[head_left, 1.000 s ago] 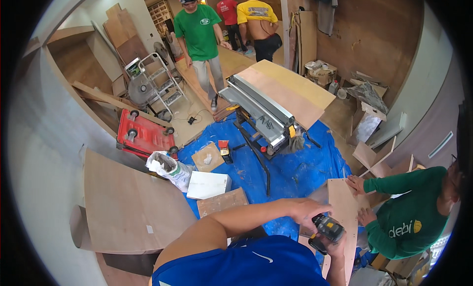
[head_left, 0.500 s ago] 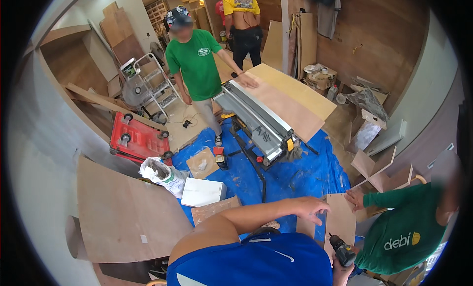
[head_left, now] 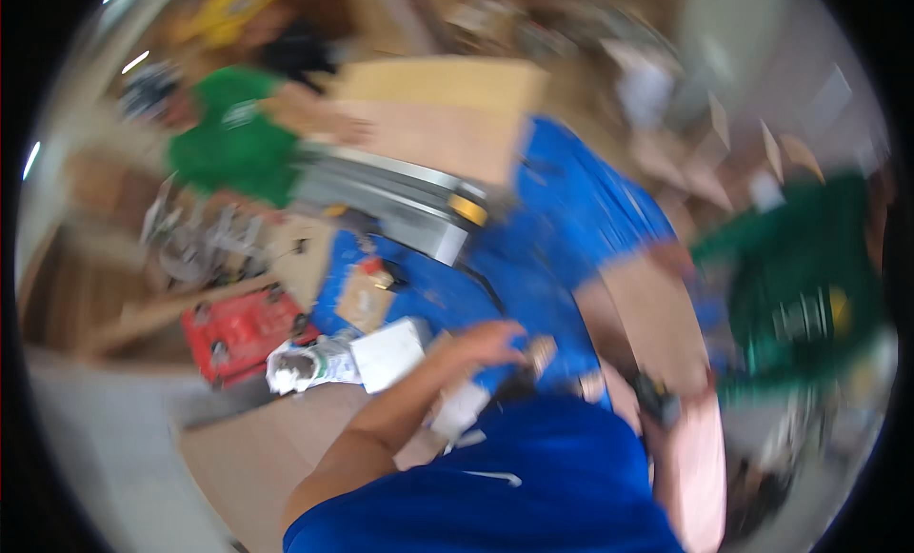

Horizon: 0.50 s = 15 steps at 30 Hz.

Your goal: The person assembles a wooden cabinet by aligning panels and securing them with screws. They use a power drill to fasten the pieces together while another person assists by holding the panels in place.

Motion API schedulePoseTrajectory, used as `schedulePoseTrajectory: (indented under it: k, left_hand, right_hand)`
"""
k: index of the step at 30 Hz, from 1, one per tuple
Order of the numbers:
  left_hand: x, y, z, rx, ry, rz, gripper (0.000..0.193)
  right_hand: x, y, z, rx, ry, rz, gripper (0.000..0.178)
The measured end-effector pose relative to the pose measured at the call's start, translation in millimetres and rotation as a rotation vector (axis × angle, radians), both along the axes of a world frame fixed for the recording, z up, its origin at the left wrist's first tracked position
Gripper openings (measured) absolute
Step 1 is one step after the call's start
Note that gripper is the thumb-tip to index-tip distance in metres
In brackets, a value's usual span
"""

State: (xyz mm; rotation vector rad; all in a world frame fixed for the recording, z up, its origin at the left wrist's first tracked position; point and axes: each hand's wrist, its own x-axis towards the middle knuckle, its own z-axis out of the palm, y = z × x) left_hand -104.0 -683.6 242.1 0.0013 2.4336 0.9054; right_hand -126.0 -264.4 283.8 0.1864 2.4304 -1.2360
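The whole view is smeared by motion. My left hand hangs in the air over the blue sheet, fingers stretched out, with nothing visible in it. A small tan thing lies just beyond its fingertips, too blurred to name. Low on the right, my right hand grips a dark cordless drill. Beside the drill is a long wooden board. A co-worker in a green shirt reaches an arm to that board's far end.
Ahead, a second co-worker in green rests a hand by plywood sheets on a table saw. To the left are a red wheeled platform, a white sack, a white box and a large plywood panel.
My view has swung and tilted, shifting the saw and the co-worker ahead leftward. My left arm now reaches more forward, away from the board. The drill stays in my right hand.
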Motion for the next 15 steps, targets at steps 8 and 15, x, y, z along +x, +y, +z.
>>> schedulePoseTrajectory:
  k: [8, 15]
  left_hand:
    - [-39.0, 95.2, -7.5, 0.126, -0.112, 0.0, 0.057]
    - [-95.4, 176.7, -44.9, 0.185, -0.091, -0.2, 0.052]
  right_hand:
    - [-15.4, 70.3, 10.5, -0.057, 0.094, -0.042, 0.043]
    - [-9.3, 109.3, 2.0, -0.063, -0.04, -0.191, 0.038]
